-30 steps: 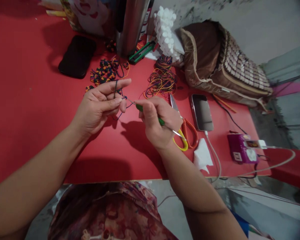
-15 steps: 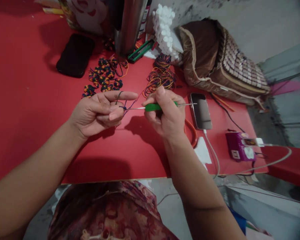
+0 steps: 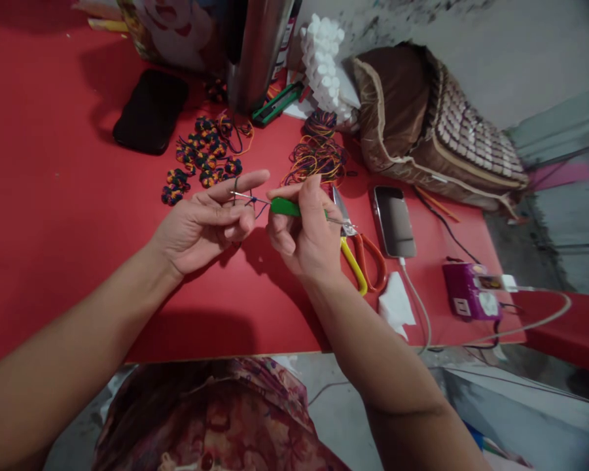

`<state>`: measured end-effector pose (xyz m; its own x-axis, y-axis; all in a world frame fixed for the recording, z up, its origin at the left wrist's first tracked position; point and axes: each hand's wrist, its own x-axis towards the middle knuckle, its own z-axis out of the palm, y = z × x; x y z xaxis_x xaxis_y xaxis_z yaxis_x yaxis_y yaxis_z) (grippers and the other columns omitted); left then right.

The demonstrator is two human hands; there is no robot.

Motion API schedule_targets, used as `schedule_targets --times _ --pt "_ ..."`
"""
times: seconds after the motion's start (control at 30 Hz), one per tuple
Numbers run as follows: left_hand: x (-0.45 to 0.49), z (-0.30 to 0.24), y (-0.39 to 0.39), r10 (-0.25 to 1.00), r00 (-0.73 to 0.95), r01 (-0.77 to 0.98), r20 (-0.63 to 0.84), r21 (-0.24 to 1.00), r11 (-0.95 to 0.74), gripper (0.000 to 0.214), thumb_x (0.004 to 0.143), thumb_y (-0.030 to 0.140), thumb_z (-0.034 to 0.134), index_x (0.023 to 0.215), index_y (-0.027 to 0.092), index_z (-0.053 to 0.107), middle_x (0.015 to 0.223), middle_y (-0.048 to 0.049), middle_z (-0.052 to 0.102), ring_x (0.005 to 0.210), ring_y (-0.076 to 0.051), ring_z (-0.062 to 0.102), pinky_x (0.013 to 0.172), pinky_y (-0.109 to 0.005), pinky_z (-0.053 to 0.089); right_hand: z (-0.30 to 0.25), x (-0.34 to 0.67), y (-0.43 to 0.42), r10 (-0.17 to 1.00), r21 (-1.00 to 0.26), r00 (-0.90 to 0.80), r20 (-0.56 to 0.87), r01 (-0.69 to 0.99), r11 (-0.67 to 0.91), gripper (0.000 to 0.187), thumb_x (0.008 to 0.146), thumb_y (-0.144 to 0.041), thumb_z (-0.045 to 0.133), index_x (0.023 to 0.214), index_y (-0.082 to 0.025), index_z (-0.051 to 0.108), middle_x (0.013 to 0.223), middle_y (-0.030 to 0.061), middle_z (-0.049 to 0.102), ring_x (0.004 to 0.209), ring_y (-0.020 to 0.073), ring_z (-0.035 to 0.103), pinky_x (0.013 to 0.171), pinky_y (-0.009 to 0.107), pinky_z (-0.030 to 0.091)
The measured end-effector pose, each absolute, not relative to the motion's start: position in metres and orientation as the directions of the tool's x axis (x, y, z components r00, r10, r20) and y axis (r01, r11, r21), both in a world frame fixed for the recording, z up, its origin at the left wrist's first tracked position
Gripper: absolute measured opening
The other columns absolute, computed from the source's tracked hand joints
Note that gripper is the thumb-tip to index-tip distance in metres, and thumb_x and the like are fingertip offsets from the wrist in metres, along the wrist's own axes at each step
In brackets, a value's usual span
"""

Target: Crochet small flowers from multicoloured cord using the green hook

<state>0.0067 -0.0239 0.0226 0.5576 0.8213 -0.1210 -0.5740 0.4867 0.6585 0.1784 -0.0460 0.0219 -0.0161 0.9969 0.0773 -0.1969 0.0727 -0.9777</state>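
My right hand [image 3: 302, 229] is closed around a green-handled crochet hook [image 3: 285, 207] whose metal tip points left. My left hand [image 3: 203, 222] is beside it, forefinger stretched out, the other fingers pinched on a thin dark blue thread [image 3: 255, 204] that loops over the forefinger and meets the hook's tip. Both hands hover above the red table [image 3: 53, 216]. Behind my left hand lie several small crocheted multicoloured flowers [image 3: 199, 160]. A loose tangle of orange, purple and yellow thread [image 3: 317, 157] lies behind my right hand.
Scissors with yellow and orange handles [image 3: 358, 252] lie right of my right hand, next to a phone [image 3: 395, 219] on a cable, a tissue [image 3: 395, 304] and a purple charger block [image 3: 466, 291]. A black pouch [image 3: 150, 111], steel flask [image 3: 255, 52], white foam piece [image 3: 326, 59] and brown bag [image 3: 432, 124] stand behind.
My right hand has swung the hook from level to tip-up-left and moved slightly left, uncovering the scissors. The hook tip now reaches over my left forefinger. My left hand barely moved.
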Motion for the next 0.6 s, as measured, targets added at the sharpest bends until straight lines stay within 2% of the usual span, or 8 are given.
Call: schedule_targets --times 0.13,0.23,0.37,0.47,0.6 --pt "0.008 0.029 -0.027 0.860 0.487 -0.624 -0.154 0.627 0.466 0.035 0.079 0.004 0.081 0.107 0.023 0.088 0.070 0.0011 0.076 0.053 -0.005 0.053 0.059 -0.017 0.049 0.015 0.175 -0.045 0.995 -0.976 -0.006 0.099 -0.194 0.095 0.055 0.105 -0.078 0.049 0.106 -0.031 0.079 0.068 -0.0046 0.057 0.039 0.0063 0.033 0.035 0.023 0.033" --pt "0.007 0.033 -0.029 0.862 0.459 -0.653 -0.216 0.576 0.492 0.033 0.083 0.000 0.073 0.108 0.017 0.087 0.074 -0.0023 0.080 0.050 -0.005 0.051 0.054 -0.016 0.045 0.018 0.175 -0.044 0.994 -0.959 0.006 0.108 -0.264 0.105 0.053 0.105 -0.075 0.053 0.097 -0.028 0.079 0.066 -0.0048 0.056 0.039 0.0054 0.033 0.035 0.022 0.029" --pt "0.005 0.034 -0.029 0.852 0.448 -0.660 -0.270 0.543 0.519 0.032 0.084 0.002 0.069 0.110 0.014 0.084 0.068 -0.0014 0.076 0.047 -0.006 0.048 0.052 -0.019 0.043 0.029 0.175 -0.046 0.995 -0.953 -0.012 0.102 -0.287 0.094 0.049 0.102 -0.070 0.065 0.087 -0.026 0.079 0.060 -0.0053 0.055 0.040 0.0050 0.037 0.036 0.021 0.026" --pt "0.005 0.036 -0.029 0.849 0.443 -0.651 -0.290 0.548 0.526 0.033 0.086 0.002 0.068 0.111 0.015 0.084 0.066 -0.0004 0.071 0.048 -0.007 0.049 0.056 -0.021 0.045 0.031 0.177 -0.045 0.995 -0.952 -0.076 0.059 -0.303 0.033 0.049 0.099 -0.071 0.068 0.084 -0.025 0.079 0.057 -0.0064 0.055 0.038 0.0046 0.034 0.035 0.020 0.026" --pt "0.005 0.039 -0.030 0.863 0.442 -0.635 -0.244 0.594 0.494 0.026 0.086 0.002 0.069 0.101 0.015 0.087 0.064 -0.0010 0.067 0.049 -0.008 0.053 0.057 -0.023 0.047 0.028 0.183 -0.042 0.991 -0.939 -0.135 -0.010 -0.339 -0.056 0.052 0.099 -0.072 0.067 0.083 -0.024 0.078 0.054 -0.0075 0.054 0.037 0.0045 0.030 0.033 0.020 0.024"
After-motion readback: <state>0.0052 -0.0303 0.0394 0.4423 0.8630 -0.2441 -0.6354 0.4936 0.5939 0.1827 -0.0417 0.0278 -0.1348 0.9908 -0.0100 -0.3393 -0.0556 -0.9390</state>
